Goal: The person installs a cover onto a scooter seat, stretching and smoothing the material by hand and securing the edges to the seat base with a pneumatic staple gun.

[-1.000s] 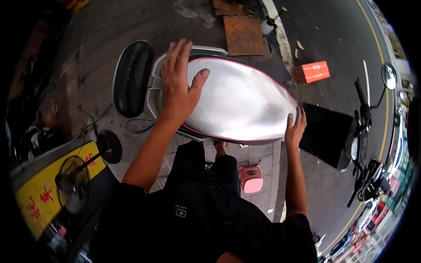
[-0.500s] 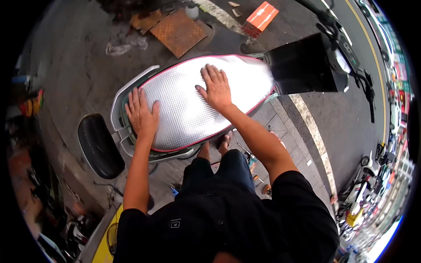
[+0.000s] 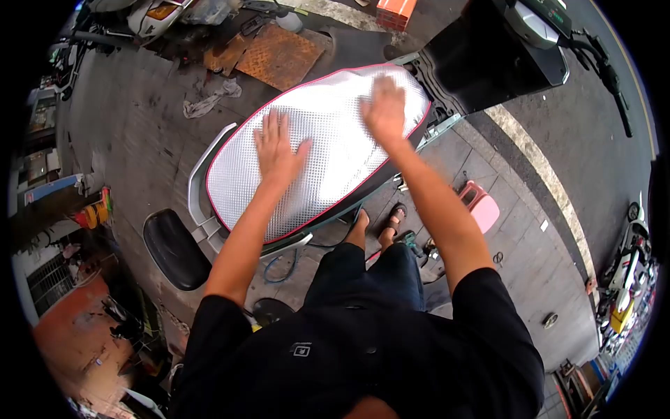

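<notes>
A silver, textured seat cover [image 3: 331, 157] with red piping lies over the long seat of a scooter. My left hand [image 3: 280, 155] rests flat on the middle of the cover, fingers spread. Toward the seat's narrow front end, my right hand [image 3: 385, 112] is on or just above the cover; motion blurs it, but its fingers look stretched out and hold nothing. Small wrinkles show in the cover near the front. Behind the seat are a grey grab rail [image 3: 197, 183] and a black backrest [image 3: 176, 249].
The scooter's black front panel [image 3: 481, 59] and handlebar [image 3: 600, 59] stand at upper right. A rusty metal plate [image 3: 280, 56], a rag [image 3: 213, 99] and an orange box [image 3: 396, 12] lie beyond the seat. A pink stool [image 3: 481, 207] and a power drill [image 3: 413, 244] are near my feet.
My left hand has moved from the cover's rear edge to its middle. My right hand has slid toward the front end. The view has shifted, showing the pink stool more fully.
</notes>
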